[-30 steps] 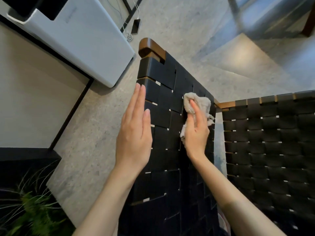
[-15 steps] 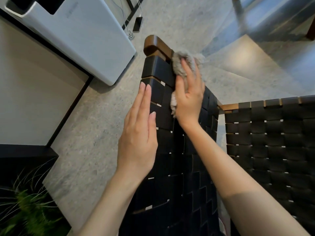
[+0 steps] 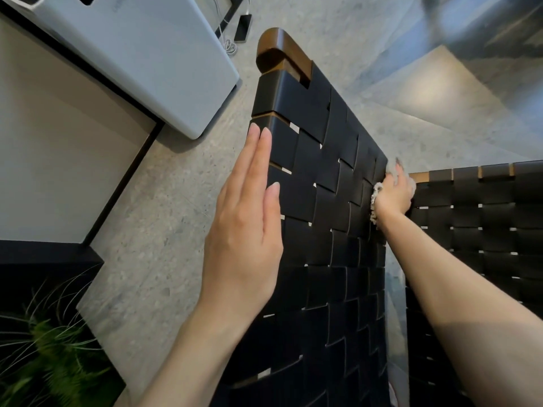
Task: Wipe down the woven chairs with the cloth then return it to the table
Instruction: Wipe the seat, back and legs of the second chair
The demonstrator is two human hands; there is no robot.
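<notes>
A black woven chair [image 3: 317, 183] with a brown wooden frame fills the middle of the head view. My left hand [image 3: 246, 218] lies flat with straight fingers against its near edge. My right hand [image 3: 395, 192] presses a pale fluffy cloth [image 3: 375, 198] against the far right edge of the weave; most of the cloth is hidden under the hand. A second black woven chair [image 3: 484, 224] stands right beside it.
A white appliance [image 3: 141, 54] stands on the speckled stone floor at upper left, with a phone [image 3: 244, 27] and cable behind it. A beige panel with a black frame [image 3: 58, 148] sits at left. Green plant leaves [image 3: 50, 356] fill the lower left corner.
My right hand slid the cloth from the top corner near the wooden frame across and down to the chair's far right edge. The left hand stayed flat on the near edge.
</notes>
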